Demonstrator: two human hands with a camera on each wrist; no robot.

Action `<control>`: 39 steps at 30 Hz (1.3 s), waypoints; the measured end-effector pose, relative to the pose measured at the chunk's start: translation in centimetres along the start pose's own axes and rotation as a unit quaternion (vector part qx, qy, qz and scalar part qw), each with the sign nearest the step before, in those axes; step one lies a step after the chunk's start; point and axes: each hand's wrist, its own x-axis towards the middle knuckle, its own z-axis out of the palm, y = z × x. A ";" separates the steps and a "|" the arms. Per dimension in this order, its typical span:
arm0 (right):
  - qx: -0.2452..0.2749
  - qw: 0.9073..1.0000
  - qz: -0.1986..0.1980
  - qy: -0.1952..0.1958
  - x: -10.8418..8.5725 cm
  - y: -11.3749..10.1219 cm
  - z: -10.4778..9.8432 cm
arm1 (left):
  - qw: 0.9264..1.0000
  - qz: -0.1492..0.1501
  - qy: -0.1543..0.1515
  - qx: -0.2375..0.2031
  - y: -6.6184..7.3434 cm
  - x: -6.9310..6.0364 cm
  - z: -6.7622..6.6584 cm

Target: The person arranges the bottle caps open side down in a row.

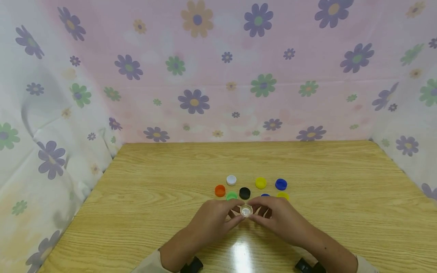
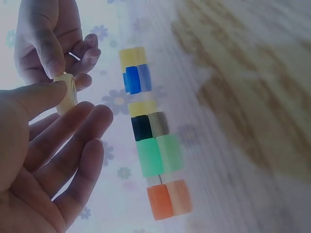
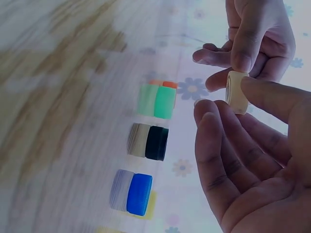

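Occupying the near edge of the head view, a left sleeve [image 1: 150, 264] and a right sleeve [image 1: 366, 264] are covering the forearms. A black device [image 1: 192, 265] is showing beside the left wrist, and a second black device [image 1: 308, 266] is showing beside the right wrist.

Beyond the wrists, the left hand [image 1: 216, 218] and the right hand [image 1: 281, 218] are meeting at a cream cap [image 1: 246, 211]. The left thumb and index finger are pinching one side of the cap; the right thumb and index finger are pinching the opposite side. The remaining fingers of each hand are bending loosely, away from the cap. The cap is hanging between the hands, above the table [image 1: 153, 163], and its round rim is facing the head camera.

Past the fingers, eight caps are resting on the table. A green cap [image 1: 231, 195], a blue cap [image 1: 265, 195] and a yellow cap [image 1: 282, 195] are lying nearest, the hands partly hiding them in the head view. A black cap [image 1: 244, 193] is sitting just beside the green cap, and an orange cap [image 1: 220, 190] is lying to the left of both. Farther back, a second blue cap [image 1: 281, 184], a second yellow cap [image 1: 261, 183] and a white cap [image 1: 231, 180] are standing apart from one another.

Behind the table and along both sides, a flowered cloth [image 1: 218, 49] is hanging.
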 end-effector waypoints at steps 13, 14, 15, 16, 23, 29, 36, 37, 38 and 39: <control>0.012 1.000 -0.010 0.012 -0.2 0.1 0.1 | 0.998 0.026 0.056 -0.017 0.0 -0.1 0.2; 0.012 1.000 -0.010 0.012 -0.2 0.1 0.1 | 0.998 0.026 0.057 -0.018 0.0 -0.1 0.2; 0.012 1.000 -0.009 0.013 -0.2 0.1 0.1 | 0.998 0.025 0.058 -0.018 0.0 -0.1 0.2; 0.012 1.000 -0.007 0.014 -0.2 0.1 0.1 | 0.998 0.024 0.058 -0.017 0.0 -0.1 0.2; 0.012 1.000 0.000 0.024 -0.3 0.0 0.1 | 0.998 0.023 0.062 -0.010 -0.1 0.1 0.1; 0.031 0.999 -0.005 0.023 -0.3 0.1 0.1 | 0.998 0.020 0.061 -0.027 -0.1 0.0 0.1; 0.049 0.999 -0.001 0.010 -0.2 0.2 0.0 | 0.997 0.013 0.070 -0.037 -0.2 0.0 0.2; 0.050 0.999 0.001 0.009 -0.2 0.2 0.0 | 0.997 0.011 0.070 -0.040 -0.2 0.0 0.2; 0.049 0.999 0.003 0.009 -0.2 0.2 0.0 | 0.997 0.009 0.070 -0.041 -0.2 0.0 0.2; 0.049 0.999 0.004 0.009 -0.2 0.1 -0.1 | 0.997 0.007 0.070 -0.043 -0.2 0.0 0.2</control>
